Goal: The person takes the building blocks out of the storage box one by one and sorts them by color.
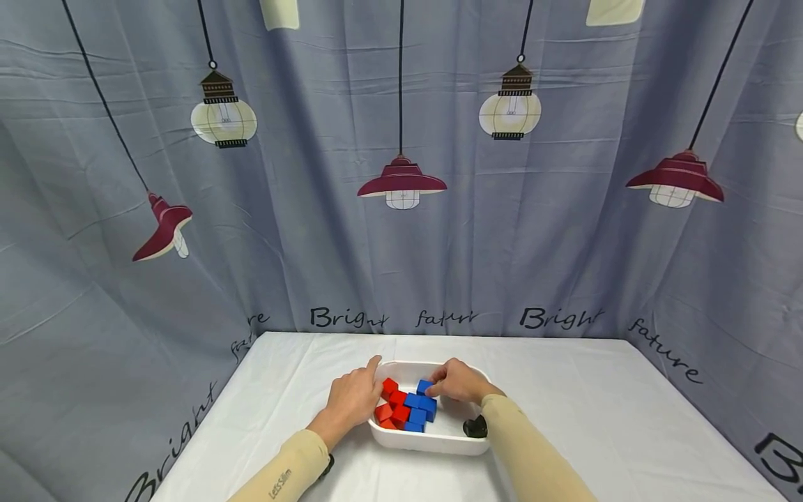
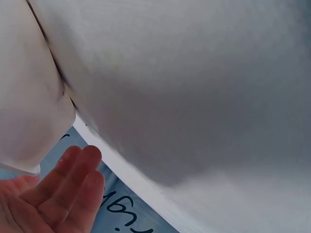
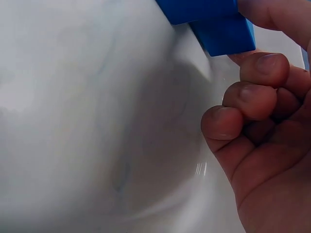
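A white tray [image 1: 433, 443] with rounded corners holds red blocks [image 1: 399, 415] on its left and blue blocks [image 1: 415, 414] beside them. My right hand [image 1: 463, 382] reaches over the far right side and pinches a blue block [image 3: 226, 36] between thumb and index finger; the other fingers curl into the palm. That block sits against another blue one in the right wrist view. At the tray's left side rests my left hand [image 1: 355, 394], its fingers [image 2: 80, 191] extended along the outer wall [image 2: 34, 97]. Its thumb is mostly hidden.
White cloth covers the table [image 1: 564, 390] around the tray. A grey curtain [image 1: 439, 265] printed with lamps and lettering hangs behind the table and along both sides. A black device [image 1: 475, 427] shows by the right wrist.
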Demonstrator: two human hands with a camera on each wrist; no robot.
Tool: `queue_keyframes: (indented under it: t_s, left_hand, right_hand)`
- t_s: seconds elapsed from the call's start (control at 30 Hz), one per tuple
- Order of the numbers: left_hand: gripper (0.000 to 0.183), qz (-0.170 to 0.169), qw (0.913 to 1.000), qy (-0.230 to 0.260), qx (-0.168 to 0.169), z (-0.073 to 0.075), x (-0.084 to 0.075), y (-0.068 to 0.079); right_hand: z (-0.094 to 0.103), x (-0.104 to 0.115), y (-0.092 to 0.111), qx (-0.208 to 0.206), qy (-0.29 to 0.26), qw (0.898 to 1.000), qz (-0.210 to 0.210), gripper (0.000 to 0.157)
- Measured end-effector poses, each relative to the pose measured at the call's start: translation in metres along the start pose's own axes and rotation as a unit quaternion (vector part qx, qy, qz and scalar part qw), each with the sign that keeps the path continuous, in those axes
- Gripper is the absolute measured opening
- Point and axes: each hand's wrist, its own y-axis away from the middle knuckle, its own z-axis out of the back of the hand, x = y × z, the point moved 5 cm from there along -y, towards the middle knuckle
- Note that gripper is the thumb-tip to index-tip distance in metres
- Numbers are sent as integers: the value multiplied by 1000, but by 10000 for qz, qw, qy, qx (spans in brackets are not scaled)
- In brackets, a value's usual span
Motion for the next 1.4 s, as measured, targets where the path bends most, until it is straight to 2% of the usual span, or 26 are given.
queue_keyframes:
  t_s: [0.13,0.4,0.63,0.77,0.97,1.23,1.4]
  left_hand:
    - [43,-37,9999,103,8,0,0,-1]
    - [43,-23,9998,187,63,0,-1,1]
    - [43,-145,9998,138,-70,1,-3,-1]
    - [42,-142,9997,180,-7,1,-3,1]
    - [43,-118,9996,260,44,1,-1,4]
    - [59,-100,9985,374,380,-2,0,5]
    - [61,-183,9991,197,326,-2,-5,5]
  right_hand:
    - [2,2,0,27,-85,9999,68,21]
    - [13,6,1,122,-22,9997,199,24]
    - [40,12,8,-1,93,9996,258,27]
    - [55,13,15,-56,28,9997,242,27]
    - [73,6,21,-192,-79,9996,212,26]
    - [96,-5,28,-374,-125,9992,88,25]
    - [111,-16,32,-416,-153,9988,182,28]
